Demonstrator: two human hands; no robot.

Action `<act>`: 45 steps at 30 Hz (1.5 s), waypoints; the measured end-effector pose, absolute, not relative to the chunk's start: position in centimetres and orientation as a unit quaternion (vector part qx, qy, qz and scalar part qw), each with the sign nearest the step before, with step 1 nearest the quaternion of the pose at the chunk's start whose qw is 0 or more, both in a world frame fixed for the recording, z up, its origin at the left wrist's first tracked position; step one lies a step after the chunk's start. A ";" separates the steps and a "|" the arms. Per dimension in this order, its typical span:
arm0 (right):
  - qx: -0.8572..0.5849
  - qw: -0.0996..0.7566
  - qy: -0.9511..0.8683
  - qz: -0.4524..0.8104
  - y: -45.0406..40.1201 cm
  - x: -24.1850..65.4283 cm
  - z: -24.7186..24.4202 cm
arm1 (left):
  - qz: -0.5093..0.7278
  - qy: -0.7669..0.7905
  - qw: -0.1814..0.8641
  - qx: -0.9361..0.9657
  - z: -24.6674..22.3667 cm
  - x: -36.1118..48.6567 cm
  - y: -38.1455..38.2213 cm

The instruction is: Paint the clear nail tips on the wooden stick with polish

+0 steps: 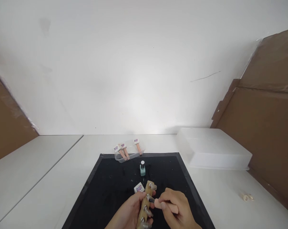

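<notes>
My left hand [132, 208] is wrapped round a wooden strip [146, 200] that carries several clear nail tips on metal studs. In my right hand [177, 208] is a brush with a thick pink handle [173, 207], its end at the second tip from the top. A white square cap with a purple print [139, 187] lies beside the strip's upper left side. Just beyond them, a small teal bottle [142, 170] with a silver and black top stands on the black mat [110, 178].
Behind the mat's far edge is a clear tray [121, 160] with several pink-handled, white-capped pieces [138, 147]. A white plastic box [217, 149] stands at the right, with small beige rings [246, 197] nearer. Brown cardboard [265, 127] borders the right side.
</notes>
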State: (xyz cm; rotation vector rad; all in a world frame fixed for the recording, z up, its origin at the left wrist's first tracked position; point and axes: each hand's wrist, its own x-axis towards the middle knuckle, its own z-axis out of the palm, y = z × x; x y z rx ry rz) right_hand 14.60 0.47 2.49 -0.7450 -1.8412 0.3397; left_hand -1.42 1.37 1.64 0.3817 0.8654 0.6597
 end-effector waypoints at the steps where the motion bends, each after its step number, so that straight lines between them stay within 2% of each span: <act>1: -0.320 0.535 -0.771 0.131 0.5 14.6 2.5 | 0.310 0.407 0.840 0.181 1.6 -1.4 1.4; 8: -0.358 0.549 -0.749 0.094 0.4 14.7 2.5 | 0.309 0.405 0.840 0.187 1.6 -1.5 1.4; 16: -0.398 0.531 -0.706 0.246 0.3 15.0 2.4 | 0.304 0.410 0.840 0.184 1.8 -1.4 1.3; 22: -0.398 0.519 -0.696 0.296 0.2 14.8 2.3 | 0.315 0.419 0.830 0.189 1.8 -1.4 1.4; 36: -0.458 0.517 -0.650 0.315 0.7 14.8 1.7 | 0.310 0.422 0.831 0.187 2.5 -1.4 1.3; 45: -0.418 0.534 -0.675 0.291 0.4 15.1 2.1 | 0.319 0.418 0.830 0.188 2.5 -1.5 1.3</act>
